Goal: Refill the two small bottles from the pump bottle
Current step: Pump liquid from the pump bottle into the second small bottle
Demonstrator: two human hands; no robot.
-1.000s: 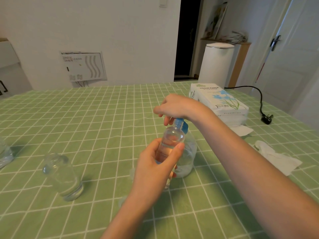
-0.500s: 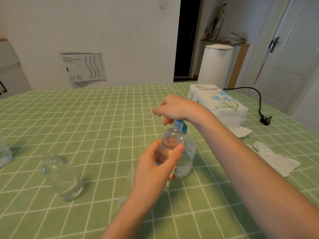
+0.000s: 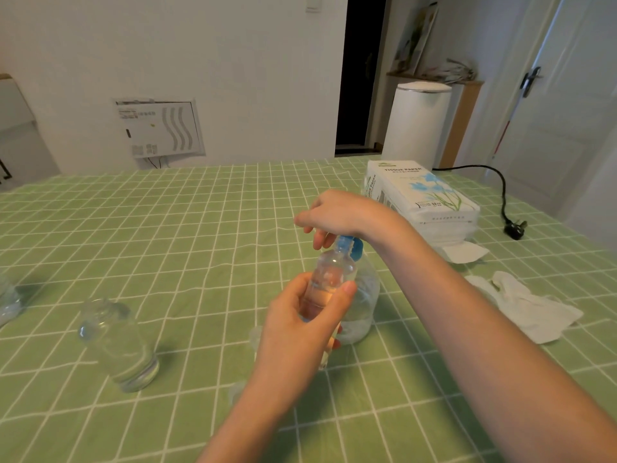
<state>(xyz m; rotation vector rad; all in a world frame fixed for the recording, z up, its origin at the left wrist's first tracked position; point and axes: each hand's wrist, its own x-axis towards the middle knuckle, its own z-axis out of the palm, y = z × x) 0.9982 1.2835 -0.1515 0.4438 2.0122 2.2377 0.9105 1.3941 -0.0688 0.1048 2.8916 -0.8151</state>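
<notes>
My left hand grips a small clear bottle and holds it up with its mouth right under the blue pump head. Just behind it on the green checked tablecloth stands the clear pump bottle. My right hand rests on top of the pump head, fingers curled over it. A second small clear bottle stands open on the cloth at the left, apart from both hands.
A pack of tissue paper lies at the back right, with crumpled white tissues in front of it. A black cable with a plug lies at the far right. Another clear container shows at the left edge.
</notes>
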